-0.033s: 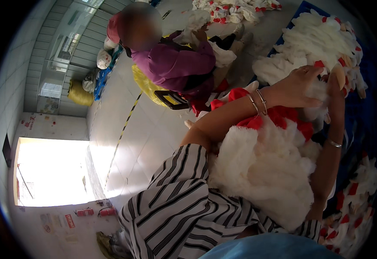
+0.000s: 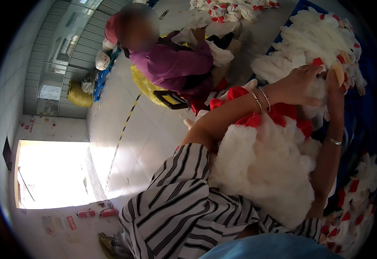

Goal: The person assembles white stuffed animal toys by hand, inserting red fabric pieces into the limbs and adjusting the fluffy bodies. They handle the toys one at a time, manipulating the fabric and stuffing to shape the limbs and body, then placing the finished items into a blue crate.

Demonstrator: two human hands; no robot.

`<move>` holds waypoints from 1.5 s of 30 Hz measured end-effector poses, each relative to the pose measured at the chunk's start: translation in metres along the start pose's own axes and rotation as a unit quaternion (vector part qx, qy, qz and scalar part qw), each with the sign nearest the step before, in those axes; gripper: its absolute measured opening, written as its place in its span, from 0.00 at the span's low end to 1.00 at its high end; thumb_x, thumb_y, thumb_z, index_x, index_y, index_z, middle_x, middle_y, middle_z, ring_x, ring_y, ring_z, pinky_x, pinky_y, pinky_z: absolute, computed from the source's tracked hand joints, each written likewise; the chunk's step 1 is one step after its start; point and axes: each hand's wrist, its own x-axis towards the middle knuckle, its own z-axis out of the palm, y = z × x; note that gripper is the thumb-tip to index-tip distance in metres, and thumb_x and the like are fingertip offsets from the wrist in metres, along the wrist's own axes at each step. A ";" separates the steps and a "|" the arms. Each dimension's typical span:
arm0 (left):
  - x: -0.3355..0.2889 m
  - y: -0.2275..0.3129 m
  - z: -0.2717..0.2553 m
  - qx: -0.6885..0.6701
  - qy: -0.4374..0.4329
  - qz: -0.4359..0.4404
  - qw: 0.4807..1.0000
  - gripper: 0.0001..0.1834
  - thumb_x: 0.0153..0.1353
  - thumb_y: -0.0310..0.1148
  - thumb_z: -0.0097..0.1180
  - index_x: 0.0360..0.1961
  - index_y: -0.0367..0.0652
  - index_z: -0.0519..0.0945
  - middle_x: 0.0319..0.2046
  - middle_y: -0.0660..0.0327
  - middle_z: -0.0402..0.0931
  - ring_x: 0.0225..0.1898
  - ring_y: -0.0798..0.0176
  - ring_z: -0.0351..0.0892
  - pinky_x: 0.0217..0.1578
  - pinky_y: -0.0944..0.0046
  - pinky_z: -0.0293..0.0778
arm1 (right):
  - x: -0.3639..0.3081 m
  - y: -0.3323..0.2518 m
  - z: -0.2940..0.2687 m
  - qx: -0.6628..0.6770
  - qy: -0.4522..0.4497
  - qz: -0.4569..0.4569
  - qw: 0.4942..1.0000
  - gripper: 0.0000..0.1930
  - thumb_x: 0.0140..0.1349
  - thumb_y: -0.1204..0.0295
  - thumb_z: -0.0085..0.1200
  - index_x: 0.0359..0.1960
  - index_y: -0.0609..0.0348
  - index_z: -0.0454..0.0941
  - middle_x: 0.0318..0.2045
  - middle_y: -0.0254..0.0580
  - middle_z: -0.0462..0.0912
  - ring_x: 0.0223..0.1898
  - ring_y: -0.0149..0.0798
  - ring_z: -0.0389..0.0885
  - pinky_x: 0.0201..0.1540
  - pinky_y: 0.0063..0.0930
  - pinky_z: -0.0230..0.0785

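Note:
My left hand [image 2: 298,87], with two bangles at the wrist, curls around a small white plush piece [image 2: 317,91]. My right hand [image 2: 335,90] meets it from the other side, its fingers closed at a beige oval part [image 2: 337,73] that seems to belong to the same piece. Some of the fingertips are hidden. Under my forearms, a large heap of white fluffy plush [image 2: 261,172] with red fabric parts [image 2: 283,113] rests on my lap, over striped clothing [image 2: 175,211].
Beyond my hands, white plush pieces [image 2: 322,36] with red and beige parts lie on blue material [image 2: 361,116]. More pieces [image 2: 348,220] lie at lower right. A seated person in purple [image 2: 171,64] works at the left beside a yellow bag [image 2: 143,84]. Another pile [image 2: 231,9] lies far off.

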 end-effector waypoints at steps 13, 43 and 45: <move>-0.024 -0.102 0.039 -0.022 -0.055 -0.199 0.978 0.28 0.47 0.44 0.63 0.43 0.30 0.80 0.38 0.44 0.82 0.42 0.48 0.83 0.46 0.59 0.75 | 0.023 0.031 -0.027 -0.071 0.019 -0.078 0.994 0.21 0.67 0.53 0.49 0.43 0.61 0.80 0.37 0.39 0.82 0.40 0.32 0.79 0.47 0.25 0.68; 0.004 -0.028 0.014 -0.492 0.011 -0.395 0.776 0.27 0.66 0.56 0.46 0.56 0.48 0.71 0.44 0.63 0.76 0.40 0.62 0.79 0.38 0.58 0.78 | 0.016 0.047 0.001 -0.076 -0.079 -0.246 0.963 0.15 0.62 0.72 0.54 0.49 0.64 0.77 0.41 0.39 0.84 0.41 0.31 0.80 0.45 0.26 0.71; 0.003 -0.029 0.011 -0.490 -0.032 -0.410 0.769 0.27 0.67 0.55 0.45 0.57 0.47 0.71 0.40 0.62 0.78 0.38 0.63 0.80 0.37 0.60 0.78 | 0.027 0.055 0.001 -0.063 -0.029 -0.217 0.974 0.15 0.63 0.71 0.53 0.49 0.64 0.77 0.41 0.39 0.83 0.42 0.31 0.80 0.45 0.26 0.71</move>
